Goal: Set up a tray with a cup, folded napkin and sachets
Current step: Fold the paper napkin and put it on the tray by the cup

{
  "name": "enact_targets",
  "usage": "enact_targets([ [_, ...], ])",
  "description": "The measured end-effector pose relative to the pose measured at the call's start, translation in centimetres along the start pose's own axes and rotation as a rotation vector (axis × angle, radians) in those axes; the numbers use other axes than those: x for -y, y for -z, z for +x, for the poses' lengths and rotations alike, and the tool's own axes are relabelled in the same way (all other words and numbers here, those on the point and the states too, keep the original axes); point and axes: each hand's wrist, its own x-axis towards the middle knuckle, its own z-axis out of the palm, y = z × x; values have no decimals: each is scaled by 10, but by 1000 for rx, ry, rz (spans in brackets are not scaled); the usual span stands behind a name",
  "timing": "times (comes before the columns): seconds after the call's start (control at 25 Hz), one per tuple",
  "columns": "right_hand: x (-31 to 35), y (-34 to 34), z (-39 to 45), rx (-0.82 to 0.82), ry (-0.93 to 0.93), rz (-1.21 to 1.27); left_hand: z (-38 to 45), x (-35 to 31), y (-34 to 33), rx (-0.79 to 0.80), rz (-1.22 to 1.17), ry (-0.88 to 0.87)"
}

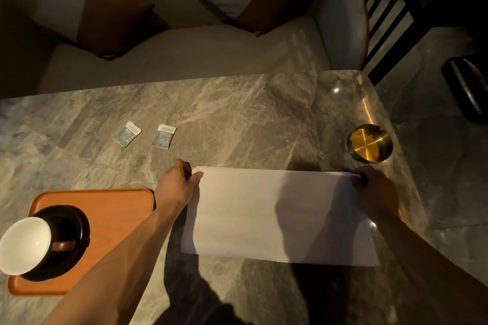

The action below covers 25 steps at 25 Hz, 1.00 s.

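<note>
Careful — your left hand (177,185) and right hand (375,192) each pinch a far corner of the napkin (277,216), right of the tray (116,208); uneven pulls skew the fold, sachets (127,134) beyond.

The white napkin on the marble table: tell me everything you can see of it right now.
The white cloth napkin lies flat on the grey marble table, right of the orange tray. It looks folded into a wide rectangle, with layered edges showing along its far side. The left hand pinches its far left corner and the right hand its far right corner. Arm shadows fall across it. It is not on the tray.
</note>
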Motion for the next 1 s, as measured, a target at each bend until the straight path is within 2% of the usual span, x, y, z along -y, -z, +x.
enact_targets([
  [0.12,-1,2,-11,-60,19,-91,-8,-2,1,-15,3,-19],
  [0.24,11,-3,-39,-130,171,-166,-34,-4,-7,-170,72,-186],
  [0.32,27,-14,-67,-53,302,-167,-63,-12,-23,-195,122,-372],
  [0.4,46,-30,-98,88,391,-160,-94,-21,-49,-130,148,-542],
  [0.48,62,-48,-125,171,436,-177,-120,-31,-79,-54,209,-642],
  [0.72,74,-70,-159,262,365,-281,-154,-40,-126,46,383,-611],
  [1.0,39,-56,-163,287,173,-253,-143,1,-108,29,400,-538],
])
